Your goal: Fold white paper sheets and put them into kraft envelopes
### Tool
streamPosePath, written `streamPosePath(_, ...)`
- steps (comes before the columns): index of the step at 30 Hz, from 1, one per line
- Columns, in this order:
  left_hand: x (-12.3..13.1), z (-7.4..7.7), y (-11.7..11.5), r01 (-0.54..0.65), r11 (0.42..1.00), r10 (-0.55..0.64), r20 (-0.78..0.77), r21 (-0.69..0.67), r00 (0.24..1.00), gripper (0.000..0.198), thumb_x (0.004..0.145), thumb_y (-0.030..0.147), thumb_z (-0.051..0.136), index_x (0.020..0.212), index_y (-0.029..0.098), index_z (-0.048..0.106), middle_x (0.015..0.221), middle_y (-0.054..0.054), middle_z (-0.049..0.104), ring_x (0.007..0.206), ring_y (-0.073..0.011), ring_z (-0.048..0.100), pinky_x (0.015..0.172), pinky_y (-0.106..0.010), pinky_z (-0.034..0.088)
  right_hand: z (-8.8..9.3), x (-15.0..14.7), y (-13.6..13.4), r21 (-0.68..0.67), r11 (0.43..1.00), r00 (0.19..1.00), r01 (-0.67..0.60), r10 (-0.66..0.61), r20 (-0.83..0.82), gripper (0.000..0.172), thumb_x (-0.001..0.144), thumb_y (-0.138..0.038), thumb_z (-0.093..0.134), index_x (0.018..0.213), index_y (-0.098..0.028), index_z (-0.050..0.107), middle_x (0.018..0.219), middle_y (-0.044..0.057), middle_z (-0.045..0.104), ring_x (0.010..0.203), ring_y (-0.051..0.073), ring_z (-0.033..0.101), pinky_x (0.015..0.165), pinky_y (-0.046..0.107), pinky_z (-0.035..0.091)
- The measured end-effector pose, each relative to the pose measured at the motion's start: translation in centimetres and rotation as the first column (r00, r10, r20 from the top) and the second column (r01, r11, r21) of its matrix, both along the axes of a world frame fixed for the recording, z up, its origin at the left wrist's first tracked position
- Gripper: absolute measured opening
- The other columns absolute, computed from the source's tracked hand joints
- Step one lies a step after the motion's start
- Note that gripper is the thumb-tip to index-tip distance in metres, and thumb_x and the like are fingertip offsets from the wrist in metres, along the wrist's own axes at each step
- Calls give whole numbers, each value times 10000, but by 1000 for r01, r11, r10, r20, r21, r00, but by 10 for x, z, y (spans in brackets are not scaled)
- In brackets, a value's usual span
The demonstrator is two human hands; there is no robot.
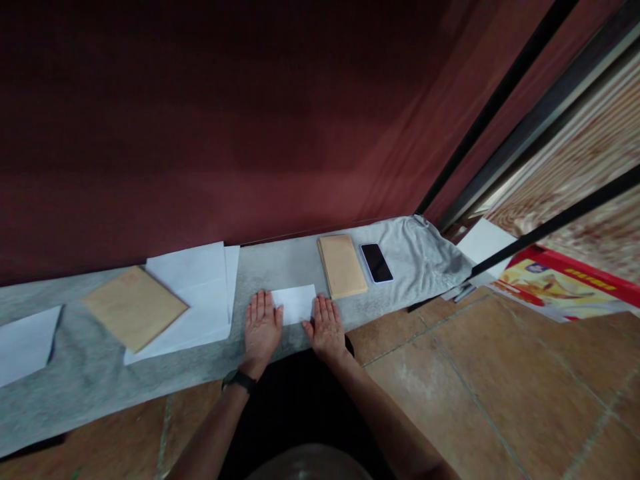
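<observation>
We see a dark red surface point(280, 147) filling the upper part of the frame, with a tiled floor point(450, 393) at lower right. Across the middle, from lower left toward right of centre, runs a narrow ledge covered by a grey cloth point(280, 260), wrinkled at its right end. At the centre of the frame, below mid-height, we locate the small white paper point(296, 305), lying flat on the cloth. We note the left hand point(262, 328) at its left end and the right hand point(326, 327) at its right end; both are palm down and flat, fingers extended, thumbs at the paper's edges, the hands apart from each other. A dark watch point(240, 381) encircles the left wrist. Just right of centre we find a brown paper stack point(345, 268), with a phone point(379, 264) just beside it. Left of centre, a brown paper piece point(135, 309) overlaps large white sheets point(197, 283). Another white sheet point(25, 347) lies at the left edge. At right we identify a red and yellow box point(565, 285).
</observation>
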State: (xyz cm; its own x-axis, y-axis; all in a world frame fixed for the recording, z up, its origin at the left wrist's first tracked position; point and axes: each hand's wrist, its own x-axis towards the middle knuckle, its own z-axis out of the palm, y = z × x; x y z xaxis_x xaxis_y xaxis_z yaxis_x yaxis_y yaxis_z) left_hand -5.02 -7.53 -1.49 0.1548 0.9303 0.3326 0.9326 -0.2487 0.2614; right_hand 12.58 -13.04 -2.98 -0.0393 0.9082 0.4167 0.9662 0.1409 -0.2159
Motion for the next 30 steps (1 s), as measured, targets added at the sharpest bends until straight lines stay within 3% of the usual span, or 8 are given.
streamPosePath(4, 20, 6, -22, 273, 958, -277, -41, -89, 960, 591, 1035, 382, 284, 1549, 101, 358, 1611, -141, 370, 1528, -250, 267, 1238, -474, 274, 0, 0, 1, -31, 1000, 1000, 4, -4, -2, 615, 1043, -372, 407, 1533, -3, 355, 1565, 236, 406, 1482, 321, 354, 1197, 494, 304)
streamPosePath(6, 29, 6, -32, 321, 936, -333, -70, -143, 940, 593, 1037, 404, 290, 1544, 108, 372, 1604, -130, 386, 1519, -238, 292, 1239, -456, 281, 0, 0, 1, -47, 999, 1000, 2, -2, 3, 583, 1038, -325, 408, 1521, 0, 378, 1569, 233, 402, 1484, 318, 350, 1201, 485, 296)
streamPosePath(9, 31, 2, -39, 280, 949, -298, -116, -148, 947, 642, 1030, 448, 301, 1525, 47, 385, 1599, -179, 375, 1519, -269, 287, 1241, -469, 268, -1, 0, 1, -33, 999, 1000, 4, -4, 2, 563, 1034, -295, 407, 1514, -1, 390, 1564, 235, 410, 1488, 316, 341, 1199, 493, 295)
streamPosePath(12, 16, -3, -39, 233, 966, -247, -130, -114, 960, 694, 1022, 480, 306, 1515, -3, 374, 1601, -225, 345, 1521, -300, 275, 1232, -487, 276, -2, 1, 1, 1, 1000, 1000, 6, -6, -14, 574, 1039, -320, 408, 1517, -3, 382, 1555, 239, 423, 1485, 316, 348, 1190, 503, 310)
streamPosePath(19, -11, -4, -41, 139, 987, -148, -123, -79, 981, 692, 1021, 483, 297, 1536, 22, 337, 1594, -234, 354, 1516, -319, 282, 1213, -526, 293, 6, -2, 1, -37, 999, 998, 32, -34, -49, 583, 1048, -355, 416, 1516, -10, 387, 1555, 235, 425, 1476, 312, 369, 1195, 505, 315)
streamPosePath(21, -11, -3, -42, 135, 987, -144, -125, -83, 982, 673, 1023, 452, 289, 1531, 13, 343, 1597, -235, 350, 1518, -320, 275, 1219, -518, 282, 12, -8, -1, -54, 998, 998, -8, 5, -65, 564, 1052, -352, 407, 1514, -28, 404, 1562, 207, 426, 1473, 295, 378, 1203, 482, 317)
streamPosePath(25, -9, -2, -42, 150, 984, -161, -117, -94, 980, 620, 1018, 364, 281, 1528, 19, 356, 1610, -219, 333, 1528, -302, 250, 1228, -504, 266, 16, -19, -7, -69, 972, 972, -224, 218, -86, 525, 1053, -392, 420, 1511, -137, 444, 1550, 110, 477, 1451, 225, 419, 1219, 420, 321)
streamPosePath(30, -11, -4, -44, 104, 991, -113, -100, -85, 989, 629, 1019, 383, 285, 1531, 24, 349, 1606, -218, 341, 1522, -306, 268, 1219, -510, 282, 9, -8, -16, -84, 984, 986, -157, 152, -64, 562, 1043, -401, 454, 1516, -99, 427, 1551, 136, 465, 1446, 257, 427, 1213, 450, 325)
